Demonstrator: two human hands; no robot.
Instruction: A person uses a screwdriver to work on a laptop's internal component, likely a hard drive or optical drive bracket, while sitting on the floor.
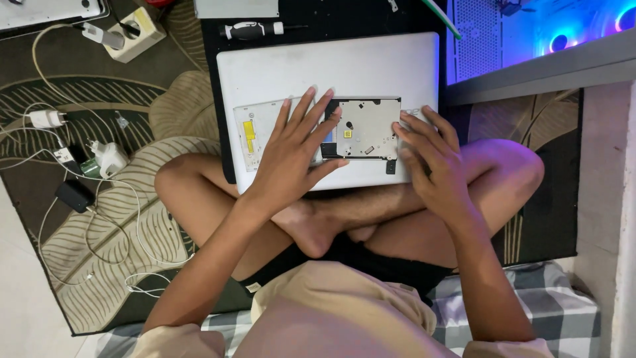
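A flat silver optical drive (368, 127) with a yellow sticker at its left end lies on top of a shut silver laptop (331, 69), which rests on my crossed legs. My left hand (295, 156) lies spread flat over the drive's left half, fingers apart, pressing on it. At the drive's right end, my right hand (430, 156) has its fingertips against the edge of the drive and the laptop's corner. Neither hand lifts anything.
A black-handled screwdriver (255, 29) lies on a black mat beyond the laptop. White chargers and cables (106, 158) and a power strip (136, 30) are scattered on the leaf-patterned rug to the left. A lit blue computer case (530, 33) stands at the upper right.
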